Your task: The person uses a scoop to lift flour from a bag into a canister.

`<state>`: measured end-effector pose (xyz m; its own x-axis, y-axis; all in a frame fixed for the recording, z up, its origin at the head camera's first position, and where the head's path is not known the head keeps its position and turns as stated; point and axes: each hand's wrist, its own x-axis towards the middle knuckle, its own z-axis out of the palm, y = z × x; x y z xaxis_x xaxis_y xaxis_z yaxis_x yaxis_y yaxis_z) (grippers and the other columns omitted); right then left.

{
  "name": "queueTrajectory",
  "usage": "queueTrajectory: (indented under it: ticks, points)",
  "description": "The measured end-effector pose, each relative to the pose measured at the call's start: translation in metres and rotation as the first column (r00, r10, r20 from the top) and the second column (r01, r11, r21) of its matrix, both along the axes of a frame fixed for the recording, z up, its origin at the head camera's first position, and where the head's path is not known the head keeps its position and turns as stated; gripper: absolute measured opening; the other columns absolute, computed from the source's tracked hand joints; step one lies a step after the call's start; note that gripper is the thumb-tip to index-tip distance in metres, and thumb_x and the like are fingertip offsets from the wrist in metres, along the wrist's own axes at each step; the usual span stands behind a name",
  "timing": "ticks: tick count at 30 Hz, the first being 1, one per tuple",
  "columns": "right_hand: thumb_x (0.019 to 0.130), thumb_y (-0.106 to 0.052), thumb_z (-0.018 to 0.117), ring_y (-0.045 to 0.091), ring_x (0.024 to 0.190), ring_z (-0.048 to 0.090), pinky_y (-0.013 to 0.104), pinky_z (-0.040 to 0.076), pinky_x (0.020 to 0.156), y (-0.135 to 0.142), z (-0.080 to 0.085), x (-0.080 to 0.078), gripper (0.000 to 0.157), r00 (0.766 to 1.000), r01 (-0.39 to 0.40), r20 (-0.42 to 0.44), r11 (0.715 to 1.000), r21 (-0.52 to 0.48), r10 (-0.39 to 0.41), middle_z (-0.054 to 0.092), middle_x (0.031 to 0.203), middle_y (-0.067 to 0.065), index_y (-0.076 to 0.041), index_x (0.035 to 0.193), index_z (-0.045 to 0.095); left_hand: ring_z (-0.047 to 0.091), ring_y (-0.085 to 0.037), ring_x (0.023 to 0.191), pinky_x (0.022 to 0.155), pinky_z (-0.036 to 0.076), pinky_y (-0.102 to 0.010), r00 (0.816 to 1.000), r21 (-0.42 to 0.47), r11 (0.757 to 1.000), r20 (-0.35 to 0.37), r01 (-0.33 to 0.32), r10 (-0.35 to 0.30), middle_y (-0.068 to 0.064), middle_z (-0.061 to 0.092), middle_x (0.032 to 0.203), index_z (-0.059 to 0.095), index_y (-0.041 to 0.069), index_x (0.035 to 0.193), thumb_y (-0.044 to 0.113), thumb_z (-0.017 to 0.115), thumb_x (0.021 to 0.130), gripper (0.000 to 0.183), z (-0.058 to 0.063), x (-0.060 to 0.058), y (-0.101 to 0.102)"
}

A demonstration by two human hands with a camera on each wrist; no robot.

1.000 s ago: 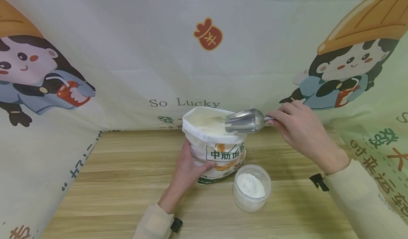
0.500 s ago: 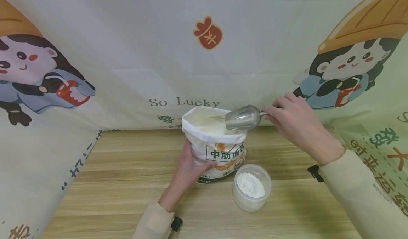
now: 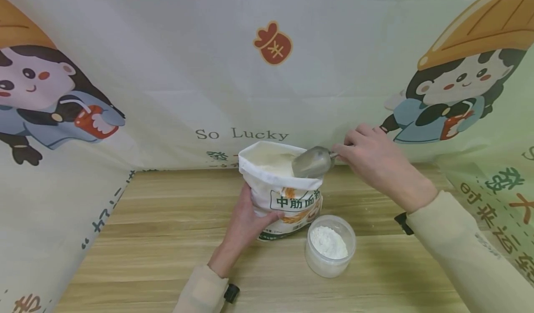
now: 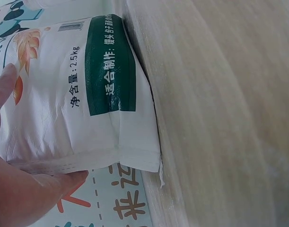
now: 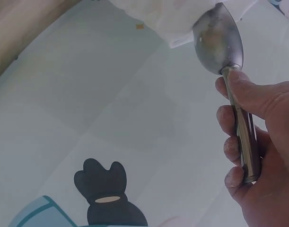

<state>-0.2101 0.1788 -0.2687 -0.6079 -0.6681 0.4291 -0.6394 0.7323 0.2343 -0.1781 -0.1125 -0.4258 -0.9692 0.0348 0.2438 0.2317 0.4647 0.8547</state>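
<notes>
A white bag of flour stands upright with its top folded outward and open, pale flour showing inside. My left hand grips it from the left, thumb across the printed front; in the left wrist view that hand lies along the bag. My right hand holds the handle of a metal scoop, whose bowl dips in over the bag's right rim. Fingers wrap round the handle in the right wrist view, the scoop bowl overlapping the bag's white edge. Hidden: the scoop's front lip.
Right in front of the bag, a clear round tub holds white flour heaped inside. All stands on a wood-grain table. A printed cloth hangs close behind the bag and along both sides.
My right hand has moved left, and the scoop has turned and tipped down into the bag's mouth. The left hand, bag and tub have stayed in place.
</notes>
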Motion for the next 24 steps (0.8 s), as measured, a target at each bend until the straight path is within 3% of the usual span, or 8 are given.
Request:
queueTrajectory:
  ticks: [15, 24]
  points:
    - [0.091, -0.016, 0.080, 0.030, 0.088, 0.055, 0.041, 0.048, 0.071, -0.010, -0.011, -0.001, 0.018, 0.996, -0.030, 0.080, 1.000, -0.003, 0.031, 0.064, 0.087, 0.007, -0.011, 0.108, 0.079, 0.052, -0.037, 0.135, 0.116, 0.039, -0.055, 1.000, -0.006, 1.000, 0.003, -0.006, 0.006, -0.019, 0.055, 0.144, 0.032, 0.006, 0.155, 0.022, 0.096, 0.073, 0.105, 0.000, 0.002, 0.001]
    - [0.089, -0.017, 0.081, 0.029, 0.087, 0.057, 0.041, 0.051, 0.070, -0.021, -0.013, -0.003, 0.015, 0.997, -0.060, 0.056, 0.997, 0.041, 0.057, 0.064, 0.086, 0.005, -0.015, 0.104, 0.079, 0.051, -0.038, 0.135, 0.116, 0.039, -0.056, 1.000, 0.002, 1.000, 0.014, -0.006, 0.006, -0.019, 0.054, 0.144, 0.031, 0.006, 0.155, 0.024, 0.095, 0.074, 0.105, -0.001, 0.000, 0.000]
